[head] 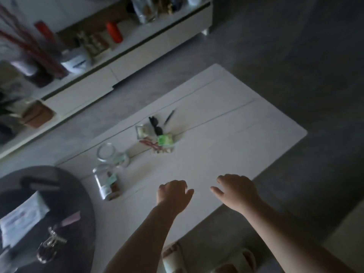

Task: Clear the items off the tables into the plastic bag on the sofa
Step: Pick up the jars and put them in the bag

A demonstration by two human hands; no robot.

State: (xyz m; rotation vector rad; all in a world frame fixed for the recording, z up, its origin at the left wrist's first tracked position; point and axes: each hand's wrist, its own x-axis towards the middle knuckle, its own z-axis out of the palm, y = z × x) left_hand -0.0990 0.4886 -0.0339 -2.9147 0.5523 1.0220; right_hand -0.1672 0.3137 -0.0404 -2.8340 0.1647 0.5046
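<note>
Over the near edge of the white coffee table (226,134) hover my left hand (174,194) and my right hand (236,189), both empty with fingers loosely curled and apart. Mid-table lies a small heap: a green packet (165,139), black sunglasses (155,125), a pen (169,116), a clear snack box (142,131) and red-wrapped bits (150,145). To the left stand an empty glass jar (112,155) and a jar with a label (107,184). The dark round table (82,194) at lower left bears a white packet (21,219), keys (52,241) and a pink strip (71,218). No bag or sofa shows.
A long white TV cabinet (126,62) runs along the back with bottles, an orange can (114,32) and a brown box (37,114). Grey floor lies between it and the coffee table. My slippered feet (208,259) stand at the table's near edge.
</note>
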